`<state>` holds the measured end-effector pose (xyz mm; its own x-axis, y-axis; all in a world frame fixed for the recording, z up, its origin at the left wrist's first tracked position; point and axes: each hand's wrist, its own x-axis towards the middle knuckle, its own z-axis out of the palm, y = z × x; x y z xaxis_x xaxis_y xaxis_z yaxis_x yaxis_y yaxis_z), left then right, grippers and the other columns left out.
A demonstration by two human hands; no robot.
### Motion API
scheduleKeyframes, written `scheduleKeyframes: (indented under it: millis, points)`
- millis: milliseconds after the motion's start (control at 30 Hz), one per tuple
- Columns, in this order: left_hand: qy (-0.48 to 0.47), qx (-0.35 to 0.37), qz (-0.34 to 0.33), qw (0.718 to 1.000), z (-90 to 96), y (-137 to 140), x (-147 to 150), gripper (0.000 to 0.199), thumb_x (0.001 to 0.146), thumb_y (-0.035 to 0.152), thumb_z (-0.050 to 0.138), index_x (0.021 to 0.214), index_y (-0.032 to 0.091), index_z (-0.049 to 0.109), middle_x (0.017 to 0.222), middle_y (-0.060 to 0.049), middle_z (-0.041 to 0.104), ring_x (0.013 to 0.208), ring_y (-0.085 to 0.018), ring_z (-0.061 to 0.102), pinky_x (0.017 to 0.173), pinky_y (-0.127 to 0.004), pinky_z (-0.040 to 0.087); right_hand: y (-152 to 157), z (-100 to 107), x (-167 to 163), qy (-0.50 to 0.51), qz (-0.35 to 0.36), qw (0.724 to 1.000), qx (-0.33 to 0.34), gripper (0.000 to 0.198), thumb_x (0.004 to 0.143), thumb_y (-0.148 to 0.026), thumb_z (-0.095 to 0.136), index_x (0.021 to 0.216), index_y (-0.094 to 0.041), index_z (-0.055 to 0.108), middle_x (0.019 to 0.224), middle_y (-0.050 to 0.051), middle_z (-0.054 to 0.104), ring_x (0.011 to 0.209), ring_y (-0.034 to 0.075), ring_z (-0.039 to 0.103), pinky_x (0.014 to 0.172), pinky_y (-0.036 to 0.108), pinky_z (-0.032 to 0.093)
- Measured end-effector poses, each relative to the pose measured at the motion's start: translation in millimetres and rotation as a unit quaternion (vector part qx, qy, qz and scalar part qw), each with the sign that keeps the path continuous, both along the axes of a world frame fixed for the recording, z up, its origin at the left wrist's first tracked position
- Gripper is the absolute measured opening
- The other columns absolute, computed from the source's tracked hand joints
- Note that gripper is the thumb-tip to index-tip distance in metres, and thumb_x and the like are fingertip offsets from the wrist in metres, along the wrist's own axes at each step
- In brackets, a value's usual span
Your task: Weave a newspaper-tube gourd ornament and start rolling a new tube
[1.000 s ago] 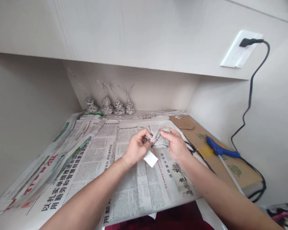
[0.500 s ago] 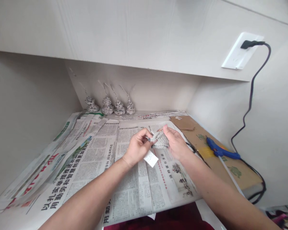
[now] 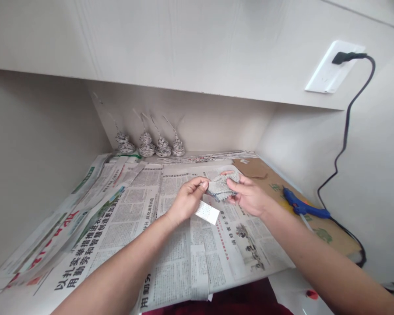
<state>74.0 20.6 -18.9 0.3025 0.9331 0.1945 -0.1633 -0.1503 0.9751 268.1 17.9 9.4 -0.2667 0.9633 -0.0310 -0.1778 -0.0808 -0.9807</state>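
A small grey-and-white woven piece (image 3: 220,187) with a darker patterned lower edge is held between both hands above the newspaper. My left hand (image 3: 188,199) is closed, thumb and forefinger pinching the piece's left end. From beneath that hand sticks out a short white printed paper strip (image 3: 207,213); its upper end is hidden by the fingers. My right hand (image 3: 249,195) grips the right side, thumb on the near face and fingers behind it. Spread newspaper (image 3: 170,262) lies under both hands.
Several gourd-shaped woven paper pieces (image 3: 146,146) with thin stems stand along the back wall. Rolled paper sticks (image 3: 206,156) lie beside them. To the right, a blue glue gun (image 3: 304,205) rests on brown cardboard (image 3: 265,175); a black cable (image 3: 346,131) hangs from the wall socket (image 3: 335,65).
My right hand has shifted slightly right and turned, its thumb now across the woven piece, which shows more of its face. The paper strip under my left hand has swung a little.
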Motion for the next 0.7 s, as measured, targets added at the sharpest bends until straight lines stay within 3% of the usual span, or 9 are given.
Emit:
scheduleKeyframes:
  millis: [67,133,200,367,533,700]
  points:
    - [-0.013,-0.061,-0.023,0.998,2.1,-0.9,0.3,0.046,0.083,0.058,0.056,0.101,0.016,0.064,0.069,-0.003,0.067,0.046,-0.012,0.051,0.045,-0.022,0.036,10.6,-1.8,5.3,-0.025,-0.082,0.996,0.017,0.034,0.068,-0.045,0.079,0.081,-0.019,0.061,0.063,-0.002,0.059,0.047,0.009,0.049,0.038,0.020,0.030]
    - [-0.030,-0.102,-0.030,0.994,4.9,-1.9,-0.2,0.053,0.084,0.062,0.053,0.107,0.015,0.062,0.074,-0.006,0.071,0.046,-0.013,0.053,0.046,-0.024,0.039,26.7,-4.4,15.9,-0.079,-0.200,0.975,0.058,0.040,0.067,-0.055,0.075,0.073,-0.019,0.058,0.054,-0.004,0.054,0.040,0.008,0.042,0.034,0.019,0.025]
    - [-0.042,-0.117,-0.041,0.991,6.7,-2.1,-1.2,0.057,0.083,0.065,0.052,0.106,0.014,0.064,0.080,-0.009,0.073,0.052,-0.014,0.057,0.050,-0.025,0.043,46.6,-5.2,33.6,-0.131,-0.299,0.940,0.102,0.045,0.067,-0.063,0.071,0.072,-0.020,0.058,0.055,-0.002,0.058,0.042,0.010,0.047,0.037,0.021,0.033]
    - [-0.053,-0.127,-0.095,0.986,4.6,-0.2,-2.7,0.063,0.081,0.069,0.052,0.103,0.011,0.068,0.088,-0.014,0.072,0.083,-0.023,0.066,0.065,-0.029,0.051,94.9,3.9,97.6,-0.202,-0.400,0.886,0.118,0.046,0.067,-0.063,0.068,0.076,-0.019,0.061,0.067,0.002,0.066,0.057,0.014,0.060,0.051,0.025,0.047]
    - [-0.016,-0.131,-0.120,0.984,0.8,0.4,-3.6,0.044,0.075,0.051,0.072,0.097,0.014,0.071,0.094,-0.010,0.071,0.085,-0.018,0.065,0.075,-0.028,0.052,123.8,6.3,147.2,-0.340,-0.445,0.821,0.112,0.044,0.077,-0.060,0.061,0.092,-0.019,0.065,0.087,0.007,0.072,0.082,0.022,0.067,0.068,0.030,0.052]
    - [-0.002,-0.143,-0.085,0.986,-3.1,2.3,-4.7,0.031,0.070,0.041,0.079,0.082,0.014,0.070,0.084,-0.005,0.070,0.075,-0.014,0.063,0.066,-0.024,0.054,134.3,-17.1,155.8,-0.490,-0.363,0.787,0.092,0.031,0.078,-0.045,0.070,0.098,-0.021,0.069,0.109,0.009,0.070,0.103,0.026,0.064,0.089,0.040,0.050]
